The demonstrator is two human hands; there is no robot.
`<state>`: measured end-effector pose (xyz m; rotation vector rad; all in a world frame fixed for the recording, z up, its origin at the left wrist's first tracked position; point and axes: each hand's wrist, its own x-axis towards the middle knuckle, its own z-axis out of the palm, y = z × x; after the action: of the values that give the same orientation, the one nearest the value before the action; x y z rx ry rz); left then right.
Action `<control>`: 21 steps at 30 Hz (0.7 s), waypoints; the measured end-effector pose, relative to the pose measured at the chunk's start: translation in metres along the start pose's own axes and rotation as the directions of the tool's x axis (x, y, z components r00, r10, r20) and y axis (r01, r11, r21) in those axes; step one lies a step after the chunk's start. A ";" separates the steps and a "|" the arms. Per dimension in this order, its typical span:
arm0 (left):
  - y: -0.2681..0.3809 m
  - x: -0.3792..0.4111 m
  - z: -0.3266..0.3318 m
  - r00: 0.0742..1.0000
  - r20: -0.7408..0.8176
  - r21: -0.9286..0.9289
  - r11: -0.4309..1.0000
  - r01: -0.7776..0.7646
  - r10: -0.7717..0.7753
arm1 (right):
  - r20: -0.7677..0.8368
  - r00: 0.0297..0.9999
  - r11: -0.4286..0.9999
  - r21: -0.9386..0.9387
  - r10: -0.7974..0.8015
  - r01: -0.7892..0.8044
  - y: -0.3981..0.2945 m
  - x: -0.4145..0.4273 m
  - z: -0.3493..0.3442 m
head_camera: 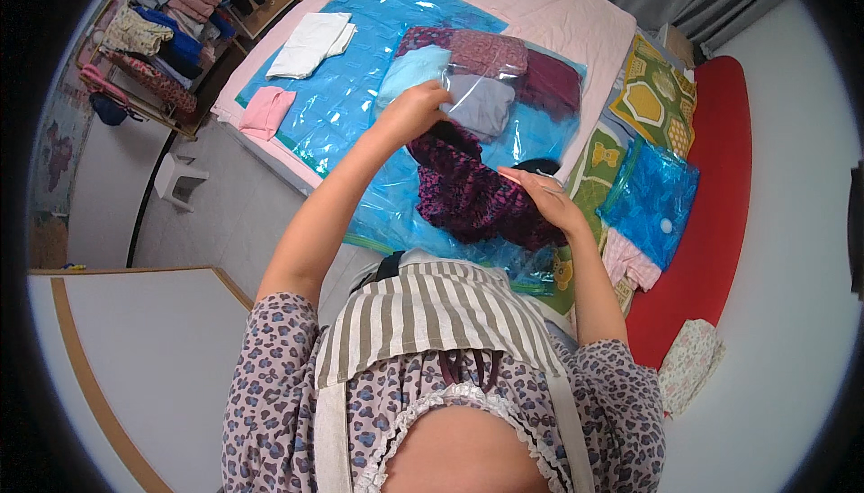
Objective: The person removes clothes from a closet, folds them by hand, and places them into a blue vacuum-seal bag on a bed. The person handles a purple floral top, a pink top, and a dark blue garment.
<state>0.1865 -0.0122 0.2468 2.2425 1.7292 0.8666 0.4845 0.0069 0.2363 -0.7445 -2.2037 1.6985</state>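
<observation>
My left hand grips one end of a dark garment with a magenta pattern. At the garment's other side, my right hand has its fingers extended along the cloth; a black part shows just beyond it. Under and beyond the garment lies a clear-topped blue plastic storage bag. Folded clothes lie at the bag's far part: a light blue one, a grey one, a patterned reddish one and a maroon one. Whether the right hand pinches the cloth is hard to see.
Another blue plastic bag lies flat on the pink bed, with folded white cloth and pink cloth. At right are a packed blue bag and a red headboard-like surface. A white stool and clothes rack stand left.
</observation>
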 end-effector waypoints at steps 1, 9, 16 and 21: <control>-0.023 -0.011 0.009 0.995 -0.062 -0.007 0.997 0.073 -0.073 | -0.018 1.000 0.997 -0.069 0.023 -0.024 0.002 -0.002 -0.002; -0.054 -0.064 0.053 0.737 -0.166 -0.443 0.717 0.538 -0.655 | -0.268 0.950 0.972 -0.125 0.159 -0.198 0.036 -0.019 -0.025; -0.001 -0.075 0.035 0.761 0.068 -0.839 0.376 0.394 -0.645 | -0.163 0.967 0.978 0.102 0.195 -0.180 0.022 -0.039 -0.040; 0.030 -0.076 0.010 0.781 0.596 -0.748 0.224 0.625 -0.188 | -0.116 0.990 0.988 -0.117 0.084 -0.098 -0.003 -0.034 -0.053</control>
<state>0.2055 -0.0900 0.2277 0.9453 1.0352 0.8456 0.5384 0.0317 0.2571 -0.9596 -2.2439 1.5334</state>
